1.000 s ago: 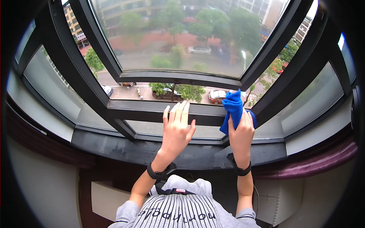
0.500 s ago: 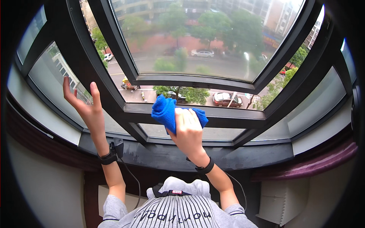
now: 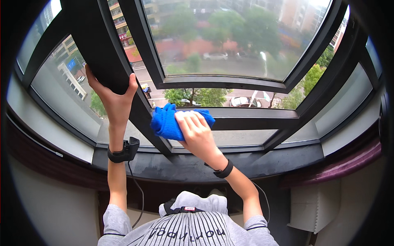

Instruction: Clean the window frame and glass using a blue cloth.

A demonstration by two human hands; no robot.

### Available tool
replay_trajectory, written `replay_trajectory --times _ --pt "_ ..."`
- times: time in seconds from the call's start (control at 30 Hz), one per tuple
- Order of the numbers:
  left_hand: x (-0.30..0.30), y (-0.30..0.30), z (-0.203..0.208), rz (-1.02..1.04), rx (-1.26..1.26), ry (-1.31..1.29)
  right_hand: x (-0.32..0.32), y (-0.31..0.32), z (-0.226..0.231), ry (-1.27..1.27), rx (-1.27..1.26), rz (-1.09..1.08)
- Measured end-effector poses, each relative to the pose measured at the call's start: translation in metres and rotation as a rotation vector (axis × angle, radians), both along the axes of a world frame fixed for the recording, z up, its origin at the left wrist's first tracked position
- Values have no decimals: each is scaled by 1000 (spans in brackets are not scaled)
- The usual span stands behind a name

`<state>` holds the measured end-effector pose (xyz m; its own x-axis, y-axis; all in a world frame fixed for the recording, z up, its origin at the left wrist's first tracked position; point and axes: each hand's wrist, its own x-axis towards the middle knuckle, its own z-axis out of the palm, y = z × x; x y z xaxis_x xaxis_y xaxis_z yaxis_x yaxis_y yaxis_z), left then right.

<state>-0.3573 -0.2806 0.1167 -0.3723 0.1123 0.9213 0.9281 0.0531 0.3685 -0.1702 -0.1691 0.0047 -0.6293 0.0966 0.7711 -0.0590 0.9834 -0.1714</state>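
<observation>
A bunched blue cloth [image 3: 168,125] lies under my right hand [image 3: 197,129]. The fingers are closed over it and press it against the black lower crossbar [image 3: 254,119] of the window frame, near the bar's left end. My left hand [image 3: 113,98] is wrapped around the wide black window post [image 3: 98,45], thumb on its right side and fingers on its left. Above the crossbar, the hinged window sash [image 3: 230,82] stands tilted outward, and its glass [image 3: 221,41] looks hazy.
A dark windowsill [image 3: 230,166] runs below the frame, with fixed side panes [image 3: 344,102] at both ends. Purple curtains [image 3: 336,164] hang low at the sides. A white cabinet [image 3: 305,209] stands at lower right. Through the gap below the sash show a street, trees and a car [image 3: 245,101].
My left hand has gone from spread in the air to gripping the window post. My right hand has slid left along the crossbar with the blue cloth. The view has shifted slightly.
</observation>
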Motion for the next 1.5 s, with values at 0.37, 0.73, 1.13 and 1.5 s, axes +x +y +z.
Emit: replay_trajectory --times 0.37,0.73,1.13,1.5 --pt "-5 5 0 42 39 108 201 194 -90 417 71 -687" --pt "-7 2 -3 48 34 88 100 119 -158 812 -535 -673" --pt "-7 0 -2 62 35 111 -47 -37 -90 113 -72 -287" --pt "-2 1 -4 53 52 68 134 121 -82 481 -221 -616"
